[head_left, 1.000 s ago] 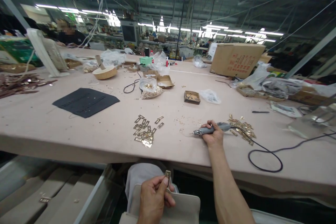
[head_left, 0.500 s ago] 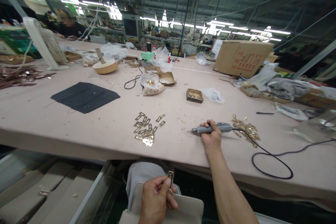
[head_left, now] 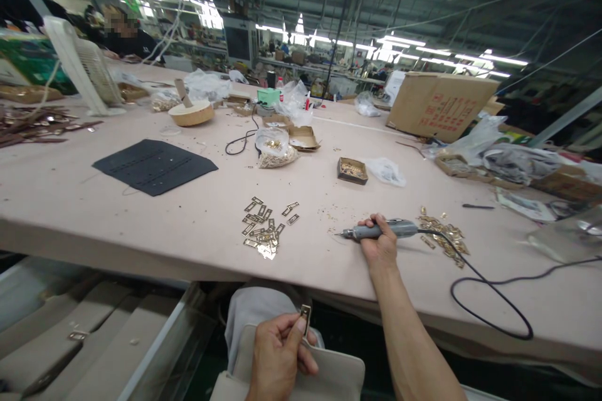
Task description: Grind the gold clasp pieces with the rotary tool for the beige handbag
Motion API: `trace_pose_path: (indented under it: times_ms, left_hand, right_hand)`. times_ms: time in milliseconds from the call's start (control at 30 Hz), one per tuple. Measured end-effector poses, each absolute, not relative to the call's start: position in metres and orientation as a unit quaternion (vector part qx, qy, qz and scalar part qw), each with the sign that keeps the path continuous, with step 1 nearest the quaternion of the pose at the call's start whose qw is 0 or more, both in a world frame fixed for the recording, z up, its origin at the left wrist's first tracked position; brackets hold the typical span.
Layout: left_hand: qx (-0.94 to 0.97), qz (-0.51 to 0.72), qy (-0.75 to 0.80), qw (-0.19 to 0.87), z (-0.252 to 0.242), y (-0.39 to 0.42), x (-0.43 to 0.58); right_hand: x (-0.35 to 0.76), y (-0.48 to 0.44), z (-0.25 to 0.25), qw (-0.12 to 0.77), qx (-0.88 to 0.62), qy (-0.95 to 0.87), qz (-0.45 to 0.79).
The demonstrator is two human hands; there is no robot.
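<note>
My right hand (head_left: 380,244) is wrapped round a grey electric screwdriver (head_left: 405,228), its bit pointing left just above small scattered screws (head_left: 330,215) on the table. Low in the view, my left hand (head_left: 279,351) pinches a small rectangular metal plate (head_left: 305,318) upright between thumb and fingers, at the edge of a beige leather-like flap (head_left: 336,369) over my lap. Left of the screwdriver lies a pile of rectangular metal frames (head_left: 263,229). More gold-coloured metal pieces (head_left: 444,235) are heaped on the right, beside the screwdriver's black cord (head_left: 475,272).
A small box of screws (head_left: 352,170), a bag of small parts (head_left: 276,153) and a black sheet (head_left: 155,166) lie on the table (head_left: 188,244). A white fan (head_left: 82,69) and a carton (head_left: 439,105) stand farther back. Beige pieces fill a bin (head_left: 98,332) at lower left.
The view has shifted slightly, so the table things appear a little farther right. Both hands keep their holds, and the screwdriver stays in nearly the same spot.
</note>
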State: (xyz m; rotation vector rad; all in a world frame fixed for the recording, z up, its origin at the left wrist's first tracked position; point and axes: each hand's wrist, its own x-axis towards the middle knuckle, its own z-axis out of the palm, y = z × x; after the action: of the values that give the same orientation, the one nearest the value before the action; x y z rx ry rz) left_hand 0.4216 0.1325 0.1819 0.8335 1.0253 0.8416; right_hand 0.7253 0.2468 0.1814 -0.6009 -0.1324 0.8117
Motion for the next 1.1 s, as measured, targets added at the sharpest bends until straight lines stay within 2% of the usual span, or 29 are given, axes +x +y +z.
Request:
trace_pose_path:
  times_ms: [400,1100]
  left_hand:
    - [0.383,0.374,0.47,0.702,0.189,0.133,0.421]
    - [0.411,0.357,0.473,0.692,0.174,0.133,0.422]
  right_hand:
    - [0.726,0.247,0.181,0.868,-0.292,-0.063,0.397]
    - [0.726,0.247,0.18,0.862,-0.302,-0.071,0.401]
